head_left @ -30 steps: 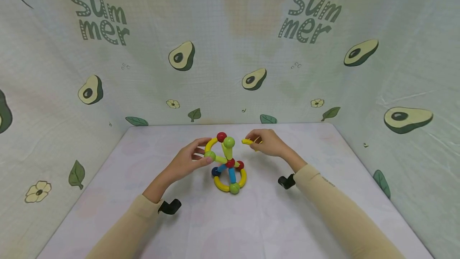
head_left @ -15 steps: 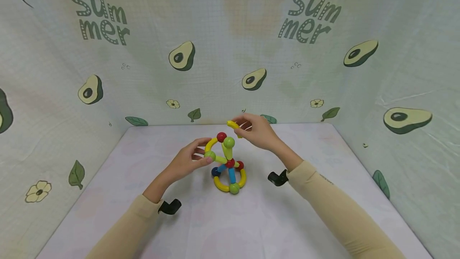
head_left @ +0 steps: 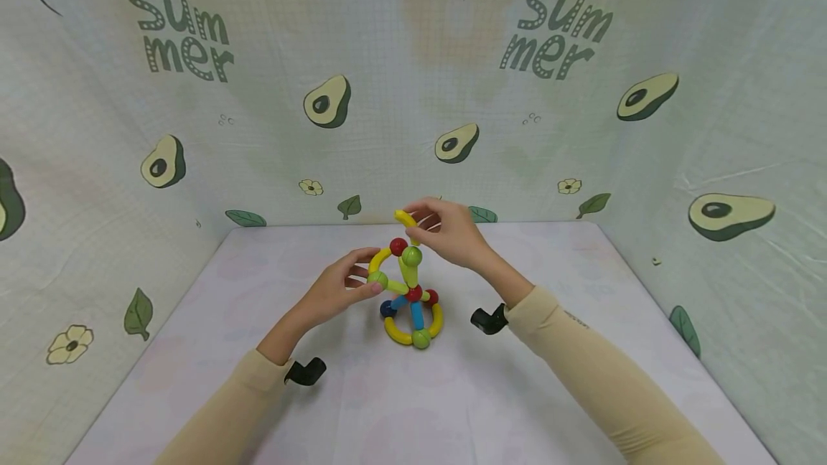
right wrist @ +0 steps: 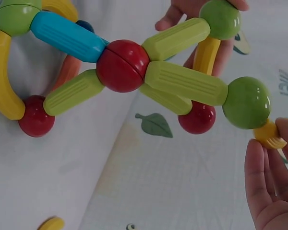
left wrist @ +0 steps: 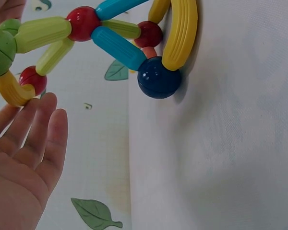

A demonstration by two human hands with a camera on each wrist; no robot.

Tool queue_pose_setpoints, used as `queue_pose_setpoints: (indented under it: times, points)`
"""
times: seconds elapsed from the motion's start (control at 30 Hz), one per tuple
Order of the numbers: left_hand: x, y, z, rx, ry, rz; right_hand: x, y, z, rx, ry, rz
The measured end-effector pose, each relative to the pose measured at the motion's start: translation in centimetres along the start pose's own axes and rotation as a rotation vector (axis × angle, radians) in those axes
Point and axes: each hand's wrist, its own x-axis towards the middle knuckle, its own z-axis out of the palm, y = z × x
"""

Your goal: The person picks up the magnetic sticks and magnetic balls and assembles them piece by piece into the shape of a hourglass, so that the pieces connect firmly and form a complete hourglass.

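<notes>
A ball-and-stick magnetic toy structure [head_left: 413, 293] stands on the table: a base ring with yellow curved sticks, a red centre ball [right wrist: 122, 65], and lime sticks spreading upward. My left hand [head_left: 331, 287] holds its upper left side, thumb at a green ball [head_left: 377, 279] and fingers by a curved yellow stick [left wrist: 13, 91]. My right hand [head_left: 449, 233] pinches a second curved yellow stick [head_left: 405, 219] above the structure. In the right wrist view that stick's lower end meets the right-hand green ball [right wrist: 246, 102], while its other end rises near the upper red ball [head_left: 398, 246].
Another yellow piece [right wrist: 52, 224] lies on the white-covered table [head_left: 413, 407] in the right wrist view. A printed cloth [head_left: 388, 34] with avocados and leaves hangs behind and at both sides. Black wrist cameras [head_left: 306, 372] sit under both sleeves.
My right hand has lifted the yellow curved stick and carried it leftward from beside the structure to its top. My left hand and the structure have stayed in place.
</notes>
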Motion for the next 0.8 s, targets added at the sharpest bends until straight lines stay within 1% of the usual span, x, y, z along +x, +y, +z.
queue_pose_setpoints:
  times: [0.13,0.4,0.67,0.8]
  points:
    - [0.0,-0.1,0.0,-0.001,0.002,0.001,0.0,-0.1,0.1,-0.011,-0.007,-0.001]
    - [-0.1,0.0,-0.1,-0.030,-0.006,0.034,-0.1,0.1,-0.3,-0.020,-0.024,0.032]
    - [-0.2,0.2,0.0,0.000,-0.014,0.032,-0.2,0.8,-0.9,-0.053,-0.051,0.040]
    - [-0.2,0.2,0.0,-0.004,-0.016,0.043,-0.1,0.9,-1.1,-0.061,-0.078,0.048]
